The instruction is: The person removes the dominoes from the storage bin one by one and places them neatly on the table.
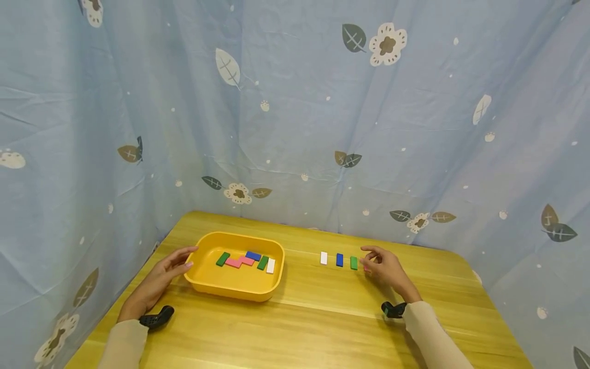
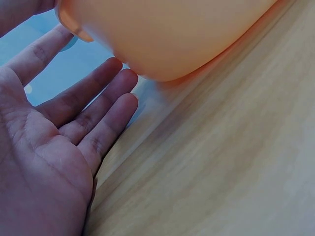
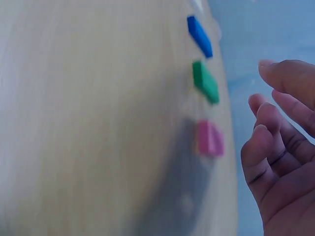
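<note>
Four blocks [image 1: 339, 260] are lined up on the bench [image 1: 322, 328], six pieces [image 1: 253, 255] seemingly left in the tray [image 1: 226, 291], its rim touched by the left hand [image 1: 161, 275] with fingers [image 2: 114, 118] loosely extended, while nothing is gripped by the right hand [image 1: 388, 269], parted just beside the pink block [image 3: 210, 138].

Right of centre in the head view, the right hand [image 1: 386, 269] hides much of a pink block [image 1: 366, 268]. The lower edge cuts off the left sleeve [image 1: 122, 348], the right sleeve [image 1: 437, 338] and the table [image 1: 276, 333]; the curtain [image 1: 295, 77] runs out past the top and sides. In the left wrist view, the upper edge crops the yellow tray [image 2: 172, 34], whose wall hides its inside, and the left edge cuts the left hand [image 2: 49, 132]. In the right wrist view, the blue block [image 3: 200, 37] and green block [image 3: 205, 82] are blurred, and the right edge trims the hand.
</note>
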`<state>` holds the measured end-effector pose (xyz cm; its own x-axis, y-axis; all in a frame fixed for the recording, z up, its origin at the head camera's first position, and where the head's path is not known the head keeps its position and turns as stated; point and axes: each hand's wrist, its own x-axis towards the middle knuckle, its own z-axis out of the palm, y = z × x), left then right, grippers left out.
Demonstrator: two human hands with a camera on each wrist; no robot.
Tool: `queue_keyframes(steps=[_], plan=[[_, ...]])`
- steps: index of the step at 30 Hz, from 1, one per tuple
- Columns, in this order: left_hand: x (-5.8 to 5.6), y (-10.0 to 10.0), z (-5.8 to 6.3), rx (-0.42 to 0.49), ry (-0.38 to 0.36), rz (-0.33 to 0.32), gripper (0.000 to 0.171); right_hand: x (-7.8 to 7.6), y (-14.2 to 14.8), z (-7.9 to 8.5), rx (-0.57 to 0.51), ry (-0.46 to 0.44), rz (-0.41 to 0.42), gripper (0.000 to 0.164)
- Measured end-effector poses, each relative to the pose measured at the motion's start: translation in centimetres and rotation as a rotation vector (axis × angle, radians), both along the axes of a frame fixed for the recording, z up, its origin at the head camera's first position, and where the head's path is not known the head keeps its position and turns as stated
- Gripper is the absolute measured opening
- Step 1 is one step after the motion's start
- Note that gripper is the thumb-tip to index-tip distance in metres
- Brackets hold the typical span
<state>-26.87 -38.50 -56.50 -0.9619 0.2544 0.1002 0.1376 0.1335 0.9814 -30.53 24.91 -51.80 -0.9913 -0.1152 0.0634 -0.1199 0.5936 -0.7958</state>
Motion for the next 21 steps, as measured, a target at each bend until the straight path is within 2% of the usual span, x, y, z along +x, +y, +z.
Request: queue_keyframes(steps=[6, 21], plan=[[0.1, 0.0, -0.1, -0.008, 0.005, 0.002, 0.053, -0.2, -2.7, 1.1, -0.043, 0.013, 0.087, 0.043], [0.0, 0.1, 0.1, 0.006, 0.007, 0.005, 0.053, -0.6, -10.1, 3.0, -0.019, 0.061, 0.277, 0.04]])
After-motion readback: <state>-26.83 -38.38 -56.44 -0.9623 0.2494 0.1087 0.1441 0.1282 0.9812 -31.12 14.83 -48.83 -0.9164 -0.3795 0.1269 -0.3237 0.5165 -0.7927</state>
